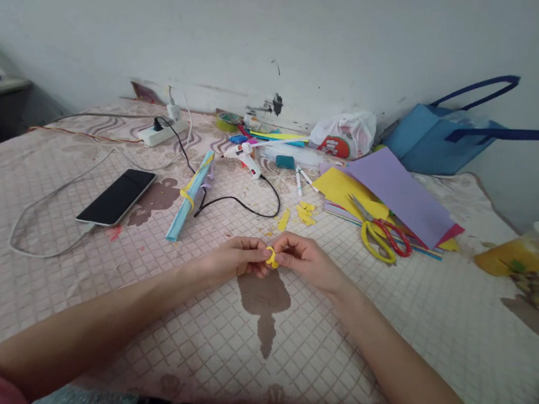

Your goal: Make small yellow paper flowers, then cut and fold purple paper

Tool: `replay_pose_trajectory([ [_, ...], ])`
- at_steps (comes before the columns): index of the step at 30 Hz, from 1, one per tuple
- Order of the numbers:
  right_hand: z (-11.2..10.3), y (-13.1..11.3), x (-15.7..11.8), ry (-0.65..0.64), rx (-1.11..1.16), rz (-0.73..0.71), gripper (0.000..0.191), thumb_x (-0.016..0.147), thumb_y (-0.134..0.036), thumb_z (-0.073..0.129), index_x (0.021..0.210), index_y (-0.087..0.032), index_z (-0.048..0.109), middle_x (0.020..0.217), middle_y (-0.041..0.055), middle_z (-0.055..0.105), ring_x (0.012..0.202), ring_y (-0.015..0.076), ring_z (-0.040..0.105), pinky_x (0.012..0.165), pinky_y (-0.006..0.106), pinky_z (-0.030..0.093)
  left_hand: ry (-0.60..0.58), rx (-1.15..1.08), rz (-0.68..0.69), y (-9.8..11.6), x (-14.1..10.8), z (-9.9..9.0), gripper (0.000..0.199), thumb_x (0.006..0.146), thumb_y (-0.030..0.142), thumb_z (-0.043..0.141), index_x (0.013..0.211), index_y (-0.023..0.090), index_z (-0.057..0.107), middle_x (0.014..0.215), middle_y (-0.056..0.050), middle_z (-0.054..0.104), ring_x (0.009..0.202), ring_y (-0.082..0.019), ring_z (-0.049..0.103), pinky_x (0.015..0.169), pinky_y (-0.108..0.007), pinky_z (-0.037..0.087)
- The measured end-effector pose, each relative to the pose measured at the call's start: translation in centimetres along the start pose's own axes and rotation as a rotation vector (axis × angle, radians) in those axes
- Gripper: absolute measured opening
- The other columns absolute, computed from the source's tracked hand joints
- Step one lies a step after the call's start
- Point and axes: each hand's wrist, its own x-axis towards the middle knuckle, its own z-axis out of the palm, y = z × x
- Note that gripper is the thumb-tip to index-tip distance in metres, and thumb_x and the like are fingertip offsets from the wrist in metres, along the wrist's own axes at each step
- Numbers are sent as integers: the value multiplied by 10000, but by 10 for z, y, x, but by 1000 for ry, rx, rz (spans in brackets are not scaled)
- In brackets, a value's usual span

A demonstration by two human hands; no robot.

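Between the fingertips of both hands is a small yellow paper piece [271,258], curled into a rounded, petal-like shape. My left hand [244,256] pinches it from the left, and my right hand [299,260] pinches it from the right. Just beyond the hands lie several small yellow paper cutouts [306,214] and a short yellow strip [284,219]. A rolled light-blue paper stick [191,196], with yellow and purple strips wound round it, rests left of the hands. Scissors [379,234] with yellow and red handles lie to the right on the paper sheets.
A white glue gun [245,157] with a black cord lies behind the hands. At left are a phone [117,197] on a charging cable and a power strip [163,133]. Purple paper [401,194], a blue bag [439,139] and a tipped cup of yellow liquid [507,255] stand right.
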Motion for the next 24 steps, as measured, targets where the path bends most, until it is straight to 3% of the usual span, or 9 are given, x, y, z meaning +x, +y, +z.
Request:
replay_pose_trajectory([
  [4, 2, 3, 2, -13, 64, -31, 192, 796, -348, 649, 771, -170, 582, 799, 8, 589, 754, 139, 564, 727, 298, 430, -23, -98, -45, 0, -2, 1, 243, 693, 302, 765, 726, 105, 626, 722, -30, 643, 591, -71, 583, 607, -194, 462],
  [12, -8, 10, 2, 196, 14, 30, 208, 758, -362, 671, 796, -178, 581, 743, -20, 574, 679, 111, 513, 656, 256, 408, 129, -117, -21, 4, 0, 1, 175, 801, 279, 665, 871, 122, 633, 823, -61, 661, 699, -104, 618, 636, -217, 499],
  [16, -7, 10, 1, 140, -52, 28, 184, 763, -339, 666, 801, -176, 590, 752, -12, 584, 699, 118, 531, 672, 269, 425, 134, 31, 29, 4, 0, 3, 260, 746, 339, 714, 833, 113, 619, 746, -37, 638, 654, -93, 595, 619, -218, 484],
  [19, -2, 11, 2, 127, -73, 27, 214, 764, -341, 668, 881, -182, 585, 812, 1, 600, 728, 126, 548, 681, 278, 439, 200, 173, 128, 1, 0, 3, 328, 684, 388, 752, 748, 107, 593, 674, -12, 612, 587, -77, 558, 581, -213, 460],
  [24, 2, 10, 3, 149, -130, 63, 243, 788, -411, 617, 768, -180, 542, 667, -37, 510, 576, 96, 456, 527, 232, 370, 266, 170, 175, -1, 2, 3, 358, 672, 419, 748, 751, 111, 583, 649, -2, 602, 588, -81, 557, 603, -225, 473],
])
